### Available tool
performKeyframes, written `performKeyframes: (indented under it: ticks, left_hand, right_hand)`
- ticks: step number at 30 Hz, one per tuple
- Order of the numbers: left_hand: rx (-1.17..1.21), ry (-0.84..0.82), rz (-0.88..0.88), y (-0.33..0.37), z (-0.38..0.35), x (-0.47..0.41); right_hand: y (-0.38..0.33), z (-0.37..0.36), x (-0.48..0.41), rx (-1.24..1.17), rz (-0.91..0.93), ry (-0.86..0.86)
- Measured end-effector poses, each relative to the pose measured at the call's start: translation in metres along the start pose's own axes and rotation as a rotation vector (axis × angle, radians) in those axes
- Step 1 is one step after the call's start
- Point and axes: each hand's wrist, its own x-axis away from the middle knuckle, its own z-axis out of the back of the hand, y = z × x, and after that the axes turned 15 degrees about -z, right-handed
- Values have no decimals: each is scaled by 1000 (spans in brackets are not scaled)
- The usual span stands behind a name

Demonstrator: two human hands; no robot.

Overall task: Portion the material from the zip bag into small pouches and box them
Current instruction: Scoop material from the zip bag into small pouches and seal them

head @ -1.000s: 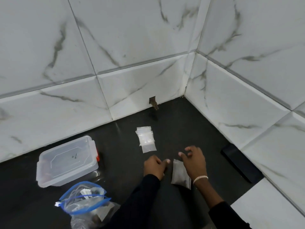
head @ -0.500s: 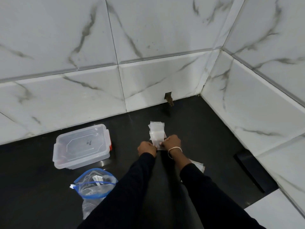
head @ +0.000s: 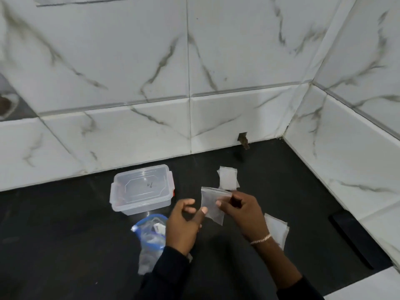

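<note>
My right hand (head: 242,213) pinches a small clear pouch (head: 211,203) and holds it above the black floor. Just left of it, my left hand (head: 184,226) hovers with curled fingers; its thumb tip lies at the pouch's lower left edge. A stack of empty pouches (head: 228,180) lies on the floor beyond my hands. Another pouch (head: 278,230) lies on the floor under my right wrist. The blue-rimmed zip bag (head: 151,234) stands open to the left of my left arm. Behind it sits the clear plastic box (head: 141,190), its lid on.
White marble-tiled walls (head: 194,83) close the corner behind and to the right. A flat black object (head: 355,239) lies along the right wall. A small brown fitting (head: 243,140) sticks out at the wall's base.
My right hand lifted one pouch off the stack and drew it back toward me. My left hand came up beside it. The view shifted right, and closer.
</note>
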Motion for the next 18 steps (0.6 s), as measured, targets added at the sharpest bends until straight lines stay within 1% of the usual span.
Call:
performKeyframes:
  ticks: [2, 4, 6, 8, 11, 14, 16, 18]
  left_hand:
    - [139, 121, -41, 33, 22, 18]
    - [266, 162, -91, 63, 41, 34]
    - [309, 203, -118, 80, 57, 44]
    - [310, 263, -127, 84, 74, 53]
    - [236, 311, -139, 76, 98, 64]
    - [177, 318, -164, 69, 116, 75]
    - [141, 323, -181, 67, 126, 82]
    - [114, 314, -194, 68, 130, 88]
  right_hand:
    - [-14, -17, 28, 101, 151, 76]
    - [-24, -37, 53, 136, 303, 108]
    - [-30, -54, 71, 169, 417, 109]
    - [-33, -68, 86, 191, 475, 72]
    - [-35, -80, 105, 191, 468, -37]
    - [-46, -87, 122, 98, 378, -164]
    - [-56, -93, 130, 57, 310, -199]
    - [-62, -97, 134, 98, 283, -202]
